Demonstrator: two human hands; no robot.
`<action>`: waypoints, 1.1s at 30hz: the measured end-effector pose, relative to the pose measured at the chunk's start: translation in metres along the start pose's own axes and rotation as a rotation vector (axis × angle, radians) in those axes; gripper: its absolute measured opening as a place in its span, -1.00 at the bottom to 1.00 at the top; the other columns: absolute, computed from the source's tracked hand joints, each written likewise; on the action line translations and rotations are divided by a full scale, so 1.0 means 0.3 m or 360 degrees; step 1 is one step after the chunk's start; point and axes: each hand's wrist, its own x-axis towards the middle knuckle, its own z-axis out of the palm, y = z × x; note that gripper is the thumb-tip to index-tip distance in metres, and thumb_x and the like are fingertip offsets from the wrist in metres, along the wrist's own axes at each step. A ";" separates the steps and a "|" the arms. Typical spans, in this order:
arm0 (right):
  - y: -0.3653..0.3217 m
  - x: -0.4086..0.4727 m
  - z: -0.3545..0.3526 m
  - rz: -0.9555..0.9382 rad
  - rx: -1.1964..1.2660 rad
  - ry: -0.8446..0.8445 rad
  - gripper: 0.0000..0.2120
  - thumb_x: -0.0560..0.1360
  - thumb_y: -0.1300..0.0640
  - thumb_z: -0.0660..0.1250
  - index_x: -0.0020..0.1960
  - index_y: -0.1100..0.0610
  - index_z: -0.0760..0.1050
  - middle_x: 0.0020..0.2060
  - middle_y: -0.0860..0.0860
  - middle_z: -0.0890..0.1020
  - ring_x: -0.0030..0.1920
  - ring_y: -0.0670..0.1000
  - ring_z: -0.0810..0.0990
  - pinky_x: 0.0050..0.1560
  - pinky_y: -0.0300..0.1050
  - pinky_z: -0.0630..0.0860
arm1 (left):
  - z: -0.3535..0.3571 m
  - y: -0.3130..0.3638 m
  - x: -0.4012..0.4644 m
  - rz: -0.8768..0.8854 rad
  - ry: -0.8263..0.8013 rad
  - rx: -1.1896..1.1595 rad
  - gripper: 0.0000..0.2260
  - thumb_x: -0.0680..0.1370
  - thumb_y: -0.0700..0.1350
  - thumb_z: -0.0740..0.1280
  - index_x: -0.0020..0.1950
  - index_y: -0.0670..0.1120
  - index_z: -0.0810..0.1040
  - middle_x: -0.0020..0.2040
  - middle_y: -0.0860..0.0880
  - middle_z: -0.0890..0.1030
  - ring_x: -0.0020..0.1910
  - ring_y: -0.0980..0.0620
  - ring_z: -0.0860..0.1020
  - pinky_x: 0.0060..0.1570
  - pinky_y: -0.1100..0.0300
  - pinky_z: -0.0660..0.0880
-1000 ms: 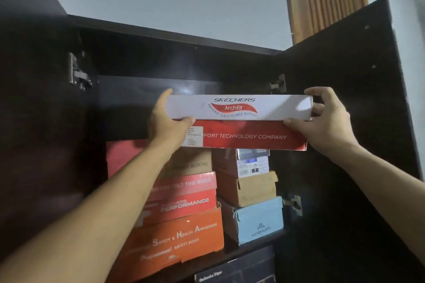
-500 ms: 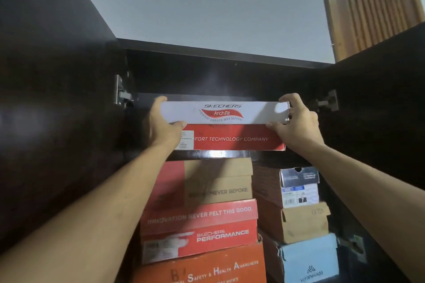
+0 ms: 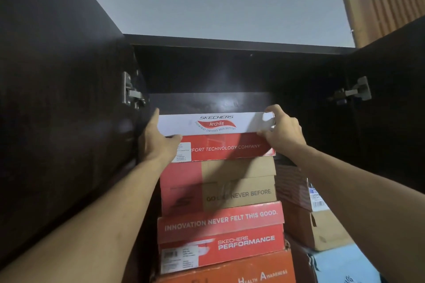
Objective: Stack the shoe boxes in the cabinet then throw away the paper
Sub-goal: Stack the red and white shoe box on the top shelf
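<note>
The white-lidded red cardboard shoe box [image 3: 216,136] sits crosswise on top of the left stack in the dark cabinet [image 3: 69,99], its long axis running between the hands. The left hand [image 3: 158,142] and right hand [image 3: 284,132] each grip one end, fingers curled round it, equally near; the open space lies straight behind.

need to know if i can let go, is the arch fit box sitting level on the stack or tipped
Roughly level: the Arch Fit box lies along the top of the brown box, both hands gripping its ends.
</note>
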 end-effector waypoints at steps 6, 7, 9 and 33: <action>0.017 0.023 0.026 -0.0030 -0.0015 -0.0023 -0.57 0.49 0.10 0.41 0.31 -0.01 0.37 -0.01 0.11 0.59 -0.05 0.14 0.54 -0.11 -0.04 0.50 | 0.010 -0.018 0.015 -0.0091 -0.0010 0.0004 -0.21 0.42 -0.25 0.45 0.56 0.02 0.17 0.39 -0.03 0.47 0.31 -0.05 0.47 0.28 0.12 0.44; 0.021 0.021 0.028 -0.0031 -0.0018 -0.0031 -0.58 0.50 0.10 0.40 0.31 -0.01 0.37 -0.01 0.12 0.58 -0.04 0.14 0.55 -0.10 -0.03 0.51 | 0.013 -0.017 0.010 -0.0094 -0.0021 0.0016 -0.21 0.43 -0.25 0.45 0.57 0.02 0.15 0.39 -0.03 0.47 0.31 -0.05 0.47 0.27 0.13 0.44; 0.030 0.013 0.027 -0.0035 -0.0027 -0.0054 -0.57 0.51 0.12 0.38 0.33 -0.01 0.36 0.00 0.12 0.58 -0.04 0.14 0.55 -0.10 -0.03 0.50 | 0.022 -0.016 0.002 -0.0077 -0.0049 0.0064 -0.17 0.41 -0.21 0.46 0.58 0.02 0.11 0.41 -0.04 0.43 0.34 -0.08 0.44 0.30 0.08 0.43; 0.414 -0.600 -0.895 0.0470 -0.0751 -0.0596 -0.61 0.43 0.08 0.51 0.19 0.15 0.52 -0.13 0.10 0.71 -0.16 0.12 0.71 -0.19 0.10 0.68 | 0.413 0.497 -0.870 0.0648 -0.1987 0.0248 -0.48 0.43 0.09 0.48 0.33 -0.04 0.48 0.24 -0.01 0.56 0.13 -0.03 0.55 0.10 0.09 0.52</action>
